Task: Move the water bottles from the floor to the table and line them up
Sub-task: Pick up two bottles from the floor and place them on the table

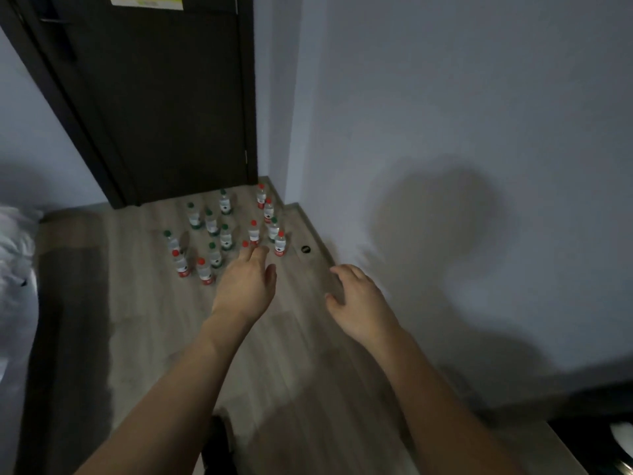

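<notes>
Several small clear water bottles stand upright on the wooden floor [308, 337] in front of a dark door, some with red caps [280, 244] and some with green caps [225, 236]. My left hand [245, 287] reaches out toward the group, fingers relaxed, its fingertips overlapping a red-capped bottle [245, 244] in view; it holds nothing. Off to the right of the bottles my right hand [356, 299] hangs over the floor near the wall, fingers loosely curled and empty. No table top is clearly visible.
A dark door [164, 108] closes the far end. A pale wall [462, 132] runs along the right side. A small round dark floor fitting [305, 249] sits by the skirting. White bedding [15, 286] lies at the left edge, a dark object [603, 437] at the lower right.
</notes>
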The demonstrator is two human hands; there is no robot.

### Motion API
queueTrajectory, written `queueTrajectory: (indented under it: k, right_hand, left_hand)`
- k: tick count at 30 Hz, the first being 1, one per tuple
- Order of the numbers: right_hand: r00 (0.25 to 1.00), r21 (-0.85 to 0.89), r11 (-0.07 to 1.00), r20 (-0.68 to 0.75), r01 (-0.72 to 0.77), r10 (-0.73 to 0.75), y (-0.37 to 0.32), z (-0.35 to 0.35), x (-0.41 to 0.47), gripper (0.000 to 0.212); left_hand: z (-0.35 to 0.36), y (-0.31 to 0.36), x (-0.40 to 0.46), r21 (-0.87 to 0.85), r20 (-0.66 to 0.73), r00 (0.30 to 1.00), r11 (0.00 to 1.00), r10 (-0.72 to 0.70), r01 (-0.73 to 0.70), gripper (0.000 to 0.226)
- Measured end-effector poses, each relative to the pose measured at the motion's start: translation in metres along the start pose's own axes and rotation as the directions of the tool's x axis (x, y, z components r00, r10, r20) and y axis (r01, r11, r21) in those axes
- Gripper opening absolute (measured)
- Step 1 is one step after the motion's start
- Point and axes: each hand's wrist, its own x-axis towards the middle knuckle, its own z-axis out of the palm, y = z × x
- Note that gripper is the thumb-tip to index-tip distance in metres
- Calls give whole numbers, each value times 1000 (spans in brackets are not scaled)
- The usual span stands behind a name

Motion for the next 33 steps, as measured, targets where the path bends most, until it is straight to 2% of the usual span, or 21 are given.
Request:
queueTrajectory:
  k: [6,11,17,26,33]
  right_hand:
    - [1000,24,1000,27,9,-10,-68,31,100,53]
    - [999,23,1000,38,-18,17,-110,51,176,50]
    - [994,58,996,89,-75,69,-130,78,248,48]
    - [997,124,991,65,-56,49,-157,109,405,39]
    - [994,151,985,75,-84,73,-184,139,499,35]
  left_hand:
    - [-42,-83,96,1,-22,1000,1000,8,-8,35]
    - [-64,-139,169,-23,-10,999,999,-39,39,40]
    - [-60,-181,241,-14,33,997,998,-63,64,43]
    - [-78,-240,379,104,35,999,994,-15,12,36]
    - [-84,-288,474,80,99,995,997,-28,20,42]
